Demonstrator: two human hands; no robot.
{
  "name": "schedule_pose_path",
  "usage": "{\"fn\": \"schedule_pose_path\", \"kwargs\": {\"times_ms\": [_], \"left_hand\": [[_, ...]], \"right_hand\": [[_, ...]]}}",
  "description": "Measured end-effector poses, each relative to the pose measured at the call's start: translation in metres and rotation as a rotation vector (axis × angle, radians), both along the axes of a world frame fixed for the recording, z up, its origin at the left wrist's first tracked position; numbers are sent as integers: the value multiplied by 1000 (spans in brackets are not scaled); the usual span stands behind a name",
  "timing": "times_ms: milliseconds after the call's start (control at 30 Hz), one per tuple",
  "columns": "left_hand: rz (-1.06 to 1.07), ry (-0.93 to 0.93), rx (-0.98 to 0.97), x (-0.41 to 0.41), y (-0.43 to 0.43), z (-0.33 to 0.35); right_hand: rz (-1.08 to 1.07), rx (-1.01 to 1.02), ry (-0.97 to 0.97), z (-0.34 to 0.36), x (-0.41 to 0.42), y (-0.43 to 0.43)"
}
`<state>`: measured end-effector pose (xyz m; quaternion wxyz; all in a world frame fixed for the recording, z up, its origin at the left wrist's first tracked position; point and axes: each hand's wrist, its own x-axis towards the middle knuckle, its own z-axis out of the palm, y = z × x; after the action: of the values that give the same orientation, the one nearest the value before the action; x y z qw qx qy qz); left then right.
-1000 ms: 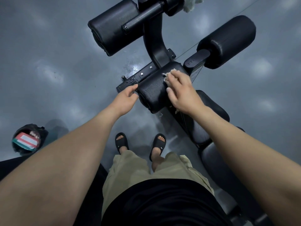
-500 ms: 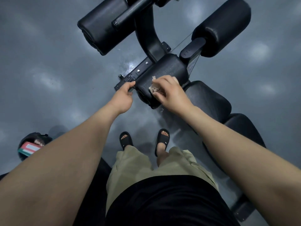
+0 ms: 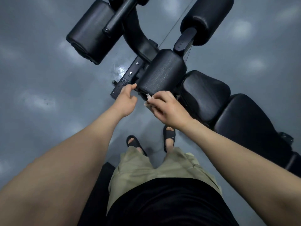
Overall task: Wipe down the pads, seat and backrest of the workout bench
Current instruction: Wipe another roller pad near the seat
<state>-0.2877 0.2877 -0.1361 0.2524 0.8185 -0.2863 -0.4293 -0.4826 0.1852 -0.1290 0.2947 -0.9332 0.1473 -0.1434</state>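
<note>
Head: bench label, perhaps lettered, blurred

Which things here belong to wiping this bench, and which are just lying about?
Job: cloth pinched in right hand; near roller pad, left hand touching its end; far left pad; far right pad; seat; backrest.
Not part: black sandals, worn; grey floor.

Single head-worn wide-angle view, aimed steeply down over wearer's own torso. Near roller pad just above frame centre, close. Beyond pad: left roller, right roller, by top edge. Right of pad: seat, running toward right edge. Below pad: feet, floor.
</note>
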Motion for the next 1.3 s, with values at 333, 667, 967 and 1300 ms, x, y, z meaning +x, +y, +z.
{"fn": "schedule_pose_path", "kwargs": {"times_ms": [333,667,967,1300], "left_hand": [[-136,-29,-47,7,4,-4],[-187,-52,-119,6,7,6],[-143,84,-87,13,11,9],[-221,-37,-55,12,9,1]], "right_hand": [[-607,267,29,8,18,-26],[-762,337,-5,1,24,0],[-524,146,-24,1,37,18],[-398,-123,-74,-16,27,27]]}}
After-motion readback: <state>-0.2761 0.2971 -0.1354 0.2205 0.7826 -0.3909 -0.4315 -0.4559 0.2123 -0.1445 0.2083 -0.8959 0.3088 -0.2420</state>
